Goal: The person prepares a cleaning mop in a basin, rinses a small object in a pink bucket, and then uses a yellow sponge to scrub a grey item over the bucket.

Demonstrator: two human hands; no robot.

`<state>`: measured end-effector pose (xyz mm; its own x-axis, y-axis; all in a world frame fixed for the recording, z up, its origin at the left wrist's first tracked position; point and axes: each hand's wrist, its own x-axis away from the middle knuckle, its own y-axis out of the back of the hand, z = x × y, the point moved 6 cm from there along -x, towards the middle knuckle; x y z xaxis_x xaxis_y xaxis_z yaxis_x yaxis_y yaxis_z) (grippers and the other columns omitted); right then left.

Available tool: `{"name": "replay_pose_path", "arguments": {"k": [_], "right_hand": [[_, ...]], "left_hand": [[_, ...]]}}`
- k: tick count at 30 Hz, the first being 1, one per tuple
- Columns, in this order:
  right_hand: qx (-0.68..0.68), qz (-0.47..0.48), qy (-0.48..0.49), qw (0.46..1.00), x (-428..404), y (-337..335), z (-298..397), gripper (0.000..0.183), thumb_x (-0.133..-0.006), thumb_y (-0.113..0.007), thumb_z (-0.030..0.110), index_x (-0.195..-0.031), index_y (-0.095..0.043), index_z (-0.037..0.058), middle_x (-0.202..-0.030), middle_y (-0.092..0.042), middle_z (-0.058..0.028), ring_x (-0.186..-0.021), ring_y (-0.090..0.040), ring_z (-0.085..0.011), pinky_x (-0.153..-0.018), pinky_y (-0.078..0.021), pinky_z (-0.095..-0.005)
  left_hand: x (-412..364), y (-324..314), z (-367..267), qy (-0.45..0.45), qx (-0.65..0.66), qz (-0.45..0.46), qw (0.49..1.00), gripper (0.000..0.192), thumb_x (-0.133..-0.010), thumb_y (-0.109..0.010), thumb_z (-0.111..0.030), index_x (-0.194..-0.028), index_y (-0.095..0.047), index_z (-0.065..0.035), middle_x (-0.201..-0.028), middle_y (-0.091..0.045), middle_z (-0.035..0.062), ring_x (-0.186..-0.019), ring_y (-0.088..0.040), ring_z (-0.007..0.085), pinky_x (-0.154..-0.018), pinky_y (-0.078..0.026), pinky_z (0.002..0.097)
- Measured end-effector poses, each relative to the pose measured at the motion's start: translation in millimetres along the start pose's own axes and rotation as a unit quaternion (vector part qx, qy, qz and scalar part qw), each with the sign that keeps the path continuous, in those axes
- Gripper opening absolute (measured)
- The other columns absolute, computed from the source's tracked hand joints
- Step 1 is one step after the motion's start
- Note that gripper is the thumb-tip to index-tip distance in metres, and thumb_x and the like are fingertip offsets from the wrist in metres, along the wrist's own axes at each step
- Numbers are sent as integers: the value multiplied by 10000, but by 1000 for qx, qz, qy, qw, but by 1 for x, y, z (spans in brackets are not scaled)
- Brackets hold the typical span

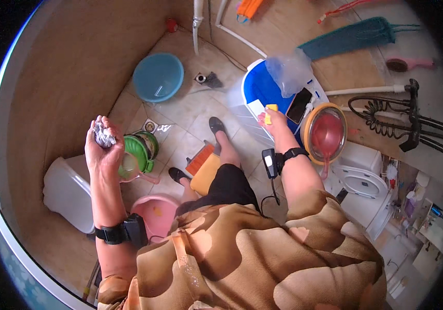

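At the left of the head view, my left hand [104, 149] is raised palm up, its fingers curled round a crumpled grey-white wad [104, 135], whose material I cannot make out. My right hand [275, 121] grips a small yellow block [271, 114] above the near edge of a washing machine [258, 83] with a blue top. On that top, just right of my right hand, lie a dark smartphone [299, 105] and a clear plastic bag [289, 73]. An orange-rimmed basin [306, 133] with a pink dipper [326, 133] in it stands beside my right forearm.
A blue basin [158, 77] stands by the wall on the tiled floor. Near my feet are a green container [138, 151], a yellow stool [206, 176], an orange brush [200, 159] and a pink basin [155, 211]. A white tub [66, 190] is at left, a toilet [363, 182] at right.
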<state>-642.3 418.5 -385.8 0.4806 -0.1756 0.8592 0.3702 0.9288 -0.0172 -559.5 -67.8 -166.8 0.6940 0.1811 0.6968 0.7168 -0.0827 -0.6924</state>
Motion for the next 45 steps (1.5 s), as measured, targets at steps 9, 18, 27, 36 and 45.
{"name": "replay_pose_path", "arguments": {"k": [9, 18, 27, 36, 45], "right_hand": [[-79, 105, 132, 982, -10, -4, 60, 184, -793, -588, 84, -952, -526, 13, -911, -567, -103, -819, -581, -221, -775, -500, -345], [-138, -125, 145, 972, 73, 21, 82, 184, -846, -523, 176, -988, -504, 60, -788, -566, -86, -660, -569, -199, -523, -471, -331], [141, -57, 811, 565, 487, -137, 355, 199, -861, -570, 207, -916, -617, 22, -668, -568, -12, -618, -485, -73, -561, -419, -245], [360, -258, 808, 388, 569, -250, 504, 215, -765, -569, 167, -953, -663, 120, -918, -640, -120, -854, -617, -272, -719, -485, -375], [512, -358, 694, 359, 540, -306, 564, 193, -754, -570, 176, -911, -682, 184, -1000, -631, -109, -925, -604, -286, -809, -472, -383]], "left_hand": [[-10, -20, 36, -26, -28, -29, 999, 195, -900, -454, -206, -878, -585, -64, -774, -629, 67, -656, -595, 169, -552, -507, 286], [26, -70, 21, -43, 9, 22, 999, 132, -854, -539, -231, -798, -588, -121, -700, -615, 13, -563, -574, 134, -441, -460, 239], [90, -63, -79, -129, 33, 101, 986, 161, -869, -521, -264, -838, -585, -120, -738, -619, 4, -593, -594, 116, -466, -507, 256], [121, -25, -107, -147, 78, 120, 979, 187, -878, -500, -277, -826, -604, -131, -749, -631, -9, -610, -605, 120, -478, -512, 272], [128, 7, -105, -186, 83, 63, 977, 194, -882, -486, -279, -803, -602, -146, -725, -628, -27, -593, -605, 110, -479, -511, 271]]}}
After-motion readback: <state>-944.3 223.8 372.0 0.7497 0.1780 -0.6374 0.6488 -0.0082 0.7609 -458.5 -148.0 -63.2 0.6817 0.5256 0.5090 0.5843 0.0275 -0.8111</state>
